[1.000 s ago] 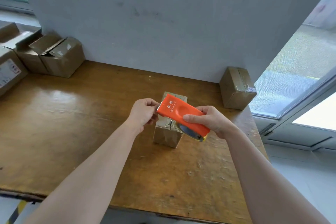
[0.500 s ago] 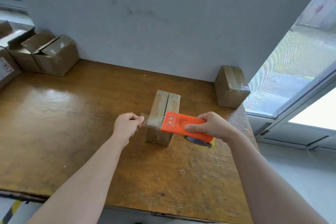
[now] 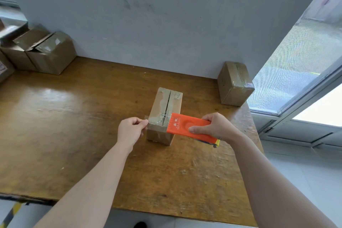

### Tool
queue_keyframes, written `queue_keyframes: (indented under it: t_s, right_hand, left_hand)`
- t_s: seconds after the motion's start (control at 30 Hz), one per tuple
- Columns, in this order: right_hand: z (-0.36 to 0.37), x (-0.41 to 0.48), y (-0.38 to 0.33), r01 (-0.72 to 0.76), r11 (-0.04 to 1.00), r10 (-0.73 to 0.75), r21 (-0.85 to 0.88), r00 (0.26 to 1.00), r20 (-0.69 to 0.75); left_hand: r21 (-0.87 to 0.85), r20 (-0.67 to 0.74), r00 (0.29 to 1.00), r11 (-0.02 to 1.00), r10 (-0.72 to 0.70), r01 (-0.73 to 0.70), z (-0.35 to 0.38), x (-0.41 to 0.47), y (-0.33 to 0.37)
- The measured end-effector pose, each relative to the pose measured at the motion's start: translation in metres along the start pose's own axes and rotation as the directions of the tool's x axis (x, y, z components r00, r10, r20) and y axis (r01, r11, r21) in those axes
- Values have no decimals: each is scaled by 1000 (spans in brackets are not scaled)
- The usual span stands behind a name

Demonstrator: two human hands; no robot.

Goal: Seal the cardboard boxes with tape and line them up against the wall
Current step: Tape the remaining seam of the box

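As clear tape (image 3: 155, 119) stretches over the small brown cardboard box (image 3: 163, 102) in the middle of the wooden desk (image 3: 74, 126), both hands are occupied.
The left hand (image 3: 130, 128) pinches the tape end and the right hand (image 3: 212, 127) grips the orange plastic dispenser (image 3: 185, 126); a slack or crooked pull could wrinkle the strip or miss the seam.

table (image 3: 74, 126): worn wood, semi-gloss, scuffed | centre box (image 3: 166, 105): matt brown cardboard, top seam under glossy clear tape (image 3: 157, 119) | tape dispenser (image 3: 187, 127): smooth orange plastic | sealed box (image 3: 234, 83): cardboard, shiny tape | wall (image 3: 166, 15): matt, smudged
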State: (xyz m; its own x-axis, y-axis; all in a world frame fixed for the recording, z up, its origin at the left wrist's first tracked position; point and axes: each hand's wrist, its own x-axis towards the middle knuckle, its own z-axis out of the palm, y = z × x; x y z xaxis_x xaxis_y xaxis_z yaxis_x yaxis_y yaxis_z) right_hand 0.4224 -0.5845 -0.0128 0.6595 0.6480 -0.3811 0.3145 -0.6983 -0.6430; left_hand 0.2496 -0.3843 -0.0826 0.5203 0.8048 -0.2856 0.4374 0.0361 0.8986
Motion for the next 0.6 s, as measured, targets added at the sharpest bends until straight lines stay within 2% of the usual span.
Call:
queue_keyframes:
  t_s: [0.17,0.33,0.47,0.6]
  right_hand:
    - [-1,4,2,-12,1000,12,-2,1000,15]
    - [4,9,6,-19,1000,19,-2,1000,24]
    - [5,13,5,-14,1000,14,-9,999,30]
    - [4,16,3,-5,999,7,-35,999,46]
  left_hand:
    - [36,24,999,999,-40,39,1,7,4]
    - [36,114,980,987,-162,159,-6,15,5]
    - [-1,220,911,934,-348,357,-10,22,3]
    - [123,266,863,903,-430,412,-10,24,4]
